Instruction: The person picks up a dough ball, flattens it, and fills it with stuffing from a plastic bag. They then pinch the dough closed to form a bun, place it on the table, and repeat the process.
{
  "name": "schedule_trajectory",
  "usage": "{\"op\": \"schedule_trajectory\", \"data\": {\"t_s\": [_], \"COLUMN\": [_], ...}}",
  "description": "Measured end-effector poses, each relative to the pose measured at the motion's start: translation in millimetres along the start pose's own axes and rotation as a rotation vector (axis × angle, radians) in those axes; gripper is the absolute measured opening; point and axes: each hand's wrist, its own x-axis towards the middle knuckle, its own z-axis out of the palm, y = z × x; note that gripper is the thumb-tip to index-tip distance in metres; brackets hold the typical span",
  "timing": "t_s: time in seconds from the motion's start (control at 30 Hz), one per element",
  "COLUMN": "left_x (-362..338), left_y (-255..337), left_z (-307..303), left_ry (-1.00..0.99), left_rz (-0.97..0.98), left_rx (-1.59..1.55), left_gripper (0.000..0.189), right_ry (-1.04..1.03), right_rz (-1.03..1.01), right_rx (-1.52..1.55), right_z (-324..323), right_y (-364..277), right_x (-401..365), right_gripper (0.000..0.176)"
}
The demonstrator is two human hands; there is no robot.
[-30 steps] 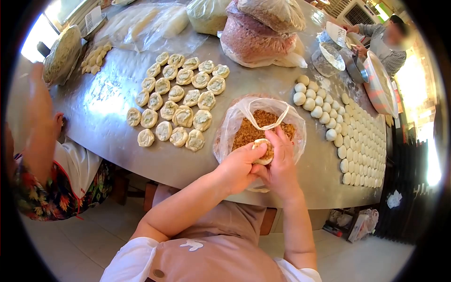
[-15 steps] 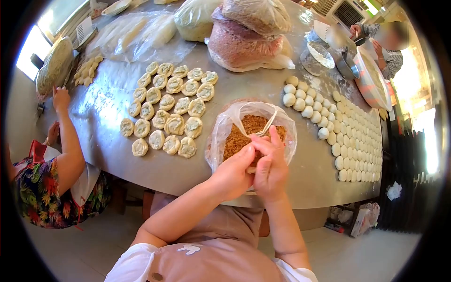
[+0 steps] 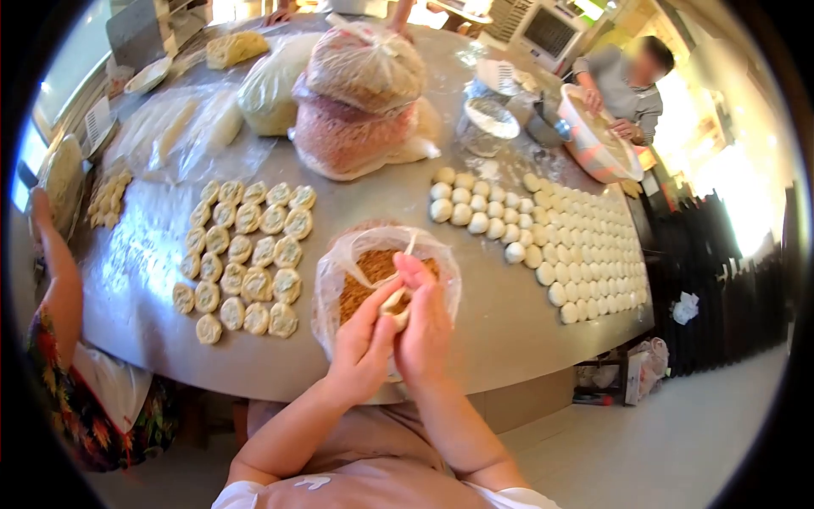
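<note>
Over an open plastic bag of brown crumbly filling (image 3: 354,299), my left hand (image 3: 365,339) and my right hand (image 3: 424,327) meet around a small piece of pale dough (image 3: 395,307). The fingers of both hands are closed on the dough, and some brown filling shows in it. A strand of dough or bag edge rises by the fingertips; I cannot tell which. Left of the bag lie rows of flattened dough rounds with greenish filling (image 3: 240,249). Rows of smooth white dough balls (image 3: 585,246) sit to the right.
Stacked plastic bags of pinkish filling (image 3: 356,127) stand at the back of the metal table (image 3: 339,382). A co-worker (image 3: 623,85) handles a large basin (image 3: 585,140) at the back right. Another person's arm (image 3: 58,280) is at the left edge. A floury bowl (image 3: 492,119) stands near the back.
The view has turned, so the table items appear shifted left. My fingers have drawn together around the dough. The co-worker at the back now has both hands at the basin.
</note>
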Motion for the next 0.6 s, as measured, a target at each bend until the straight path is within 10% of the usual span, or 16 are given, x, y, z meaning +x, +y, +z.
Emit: {"op": "schedule_trajectory", "data": {"t_s": [0.17, 0.33, 0.47, 0.6], "left_x": [-1, 1, 4, 9], "left_y": [-3, 5, 17, 12], "left_z": [-10, -11, -4, -5], "left_ry": [0.138, 0.109, 0.175, 0.038], "left_rz": [0.24, 0.338, 0.209, 0.001], "left_rx": [0.381, 0.511, 0.263, -0.094], "left_gripper": [0.029, 0.069, 0.085, 0.096], "right_ry": [-0.144, -0.162, -0.145, -0.086], "right_rz": [0.05, 0.354, 0.234, -0.305], "right_rx": [0.174, 0.147, -0.116, -0.48], "right_z": [10, 8, 1, 4], "right_y": [1, -2, -27, -11], "right_x": [-19, -16, -13, -11], "right_gripper": [0.058, 0.038, 0.031, 0.023]}}
